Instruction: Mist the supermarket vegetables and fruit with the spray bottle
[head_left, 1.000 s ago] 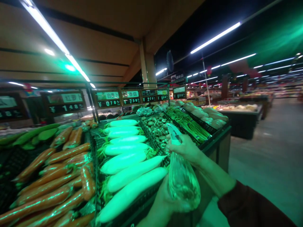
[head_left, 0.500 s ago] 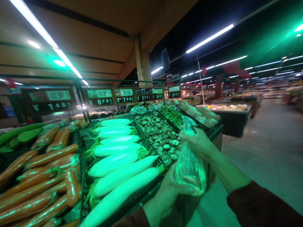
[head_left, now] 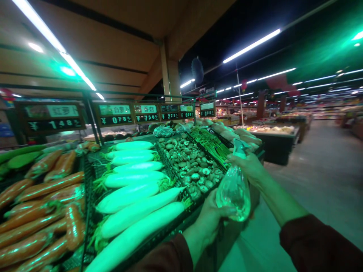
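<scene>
A clear spray bottle point(head_left: 235, 192) with a pale trigger head is held between both hands at the front edge of the produce stand. My right hand point(head_left: 248, 165) is wrapped round its neck, just under the spray head. Lower down, my left hand point(head_left: 208, 217) grips the bottle's base, thumb across the front. Beyond the bottle lie mushrooms point(head_left: 190, 160) in a black crate. White radishes point(head_left: 141, 206), lit green, fill the crate to the left of my hands. Green stalks point(head_left: 210, 145) lie behind the bottle.
Wrapped carrots point(head_left: 42, 223) lie at the far left. A row of price signs point(head_left: 115, 115) stands along the back of the stand. To the right runs an aisle floor point(head_left: 314, 162), with another produce counter point(head_left: 279, 145) beyond.
Both hands and the spray bottle have shifted to the right and slightly up, toward the green stalks. The produce appears slightly further left in view.
</scene>
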Tool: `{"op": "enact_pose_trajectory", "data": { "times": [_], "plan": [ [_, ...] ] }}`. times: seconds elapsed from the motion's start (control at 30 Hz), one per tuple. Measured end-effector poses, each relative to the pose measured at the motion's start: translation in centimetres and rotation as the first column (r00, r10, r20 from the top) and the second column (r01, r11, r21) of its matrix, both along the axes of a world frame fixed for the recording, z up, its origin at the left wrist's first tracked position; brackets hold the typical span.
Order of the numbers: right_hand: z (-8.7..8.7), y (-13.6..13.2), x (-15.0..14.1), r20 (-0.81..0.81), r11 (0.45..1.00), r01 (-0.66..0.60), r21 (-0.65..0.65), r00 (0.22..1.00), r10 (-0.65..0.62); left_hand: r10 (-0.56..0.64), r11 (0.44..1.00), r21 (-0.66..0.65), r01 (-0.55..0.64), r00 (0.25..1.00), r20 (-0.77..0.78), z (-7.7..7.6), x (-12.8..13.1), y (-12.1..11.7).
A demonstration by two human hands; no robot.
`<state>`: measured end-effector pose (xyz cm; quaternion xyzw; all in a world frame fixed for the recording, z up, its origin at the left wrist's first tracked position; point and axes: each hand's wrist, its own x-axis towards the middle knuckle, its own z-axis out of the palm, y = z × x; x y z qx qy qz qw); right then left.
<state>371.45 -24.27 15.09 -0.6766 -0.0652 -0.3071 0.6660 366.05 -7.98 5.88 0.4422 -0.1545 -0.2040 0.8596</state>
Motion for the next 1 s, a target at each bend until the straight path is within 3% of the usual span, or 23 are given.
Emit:
{"op": "enact_pose_trajectory", "data": {
  "times": [0.17,0.4,0.63,0.8,1.0],
  "plan": [
    [-0.5,-0.8,0.0,-0.059,0.999,-0.033,-0.032,0.998,0.031,-0.064,0.998,-0.028,0.064,0.998,-0.016,0.0,-0.7,-1.4],
    [-1.1,-1.0,0.7,-0.101,0.996,-0.037,-0.080,0.994,0.029,-0.065,0.992,-0.111,0.058,0.996,-0.057,0.1,-1.1,-1.8],
    [-1.4,0.9,0.1,-0.132,0.987,-0.081,-0.138,0.989,0.062,-0.047,0.984,-0.173,0.031,0.995,-0.089,-1.3,-1.4,-1.5],
    [-1.6,2.8,0.0,-0.167,0.983,-0.112,-0.147,0.982,0.087,-0.051,0.979,-0.200,0.038,0.997,-0.057,-2.0,-1.7,-0.2],
    [-2.2,6.6,0.2,-0.156,0.965,-0.191,-0.177,0.974,0.164,-0.019,0.984,-0.179,0.011,0.999,-0.045,-1.6,-3.1,3.5]
  ]
}}
